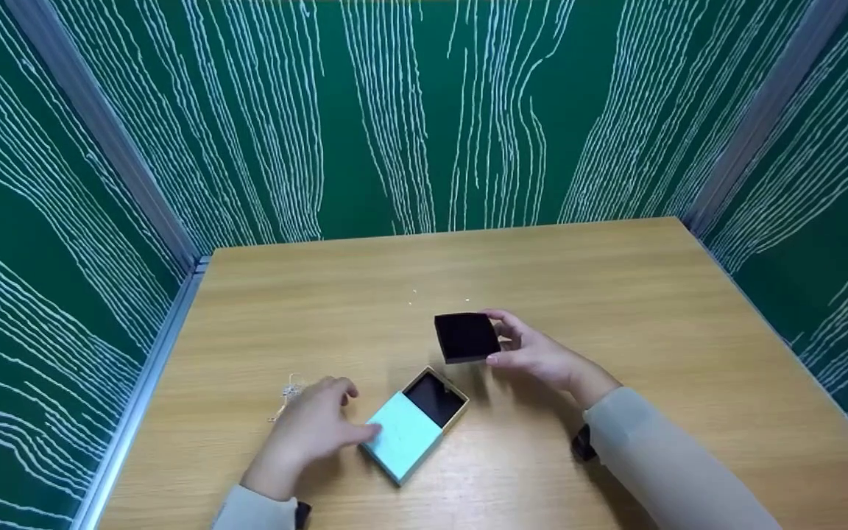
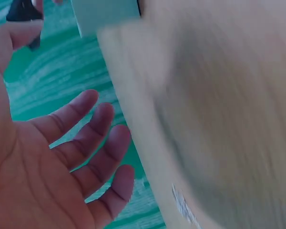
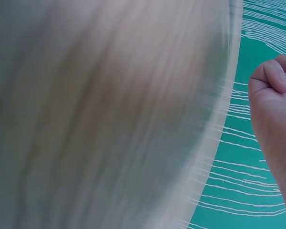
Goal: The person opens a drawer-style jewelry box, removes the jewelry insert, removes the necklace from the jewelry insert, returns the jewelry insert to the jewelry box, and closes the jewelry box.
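My right hand (image 1: 542, 358) pinches a black square pad (image 1: 466, 337) by its right edge, raised over the table. Below it lies a small drawer box with a teal sleeve (image 1: 403, 434); its gold-rimmed tray (image 1: 457, 419) sticks partly out and shows a dark inside. Over the sleeve's left side reaches the thumb of my left hand (image 1: 313, 425), the fingers loosely spread; whether it touches is unclear. In the left wrist view that palm (image 2: 43, 171) holds nothing. Silvery jewellery (image 1: 291, 390) lies just left of it. The right wrist view shows curled fingers (image 3: 271, 76), but no pad.
The wooden table (image 1: 306, 294) meets green, white-lined walls (image 1: 461, 110) at its back and sides. Tiny pale specks (image 1: 467, 299) lie beyond the black pad. A metal rail (image 1: 148, 383) runs along the left table edge.
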A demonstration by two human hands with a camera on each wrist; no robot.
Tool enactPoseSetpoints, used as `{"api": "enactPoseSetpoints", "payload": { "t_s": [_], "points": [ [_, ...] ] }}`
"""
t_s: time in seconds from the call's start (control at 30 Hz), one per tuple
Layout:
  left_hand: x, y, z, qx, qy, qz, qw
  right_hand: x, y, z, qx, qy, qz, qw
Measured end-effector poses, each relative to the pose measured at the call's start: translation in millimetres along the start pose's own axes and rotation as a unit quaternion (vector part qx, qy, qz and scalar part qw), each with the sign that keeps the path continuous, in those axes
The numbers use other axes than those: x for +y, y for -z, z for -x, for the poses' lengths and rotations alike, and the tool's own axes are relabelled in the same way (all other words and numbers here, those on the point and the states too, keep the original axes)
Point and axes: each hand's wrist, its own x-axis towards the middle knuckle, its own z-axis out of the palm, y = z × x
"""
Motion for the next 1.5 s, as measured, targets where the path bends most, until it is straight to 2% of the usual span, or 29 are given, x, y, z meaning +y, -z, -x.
{"api": "enactPoseSetpoints", "payload": {
  "t_s": [0.1, 0.23, 0.57, 0.8, 1.1, 1.5],
  "points": [
    [9.7, -6.2, 4.2, -0.017, -0.019, -0.003, 0.9997, 0.3, -0.3, -0.4, -0.001, 0.003, 0.003, 1.000],
    [20.1, -12.5, 9.0, -0.029, -0.026, -0.002, 0.9993, -0.4, -0.9, -0.2, 0.000, -0.001, 0.007, 1.000],
    [36.7, -22.3, 22.0, -0.014, -0.025, -0.044, 0.9986, 1.5, -1.2, -0.3, 0.007, -0.007, 0.015, 1.000],
    [36.2, -24.4, 30.4, 0.002, -0.009, -0.046, 0.9989, 2.1, -2.6, -1.1, 0.000, 0.002, 0.014, 1.000],
    [33.6, -26.8, 38.3, -0.005, 0.019, -0.043, 0.9989, 2.7, -1.4, -1.0, -0.014, -0.007, 0.007, 1.000],
    [31.1, -31.1, 45.8, 0.006, 0.022, -0.032, 0.9992, 4.0, -2.3, -5.9, -0.032, -0.023, 0.035, 0.999]
  ]
}}
